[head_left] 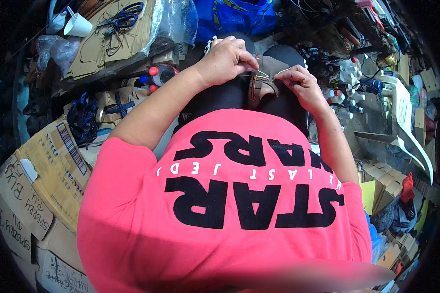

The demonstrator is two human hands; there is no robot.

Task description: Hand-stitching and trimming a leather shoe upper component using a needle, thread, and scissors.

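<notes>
A brown shoe-like piece with straps (pixel 267 66), perhaps a sandal, rests on my lap between my dark-clothed thighs. Above it to the left, my left hand (pixel 225 59) is closed, thumb and fingertips pinched together on a thin pale thread (pixel 257 76). That thread runs across the brown piece toward the other side. My right hand (pixel 304 87) is at the right edge of the piece, fingers curled and pinching the thread close to the straps. Whether a needle is also between the fingers is too small to tell.
On the left, dark-handled scissors (pixel 125 18) lie on stacked cardboard beside a white cup (pixel 78 25). A blue bag (pixel 237 17) sits ahead. Several bottles (pixel 347 73) and a white plastic chair part (pixel 403 105) stand right. Cardboard boxes (pixel 54 171) fill the near left.
</notes>
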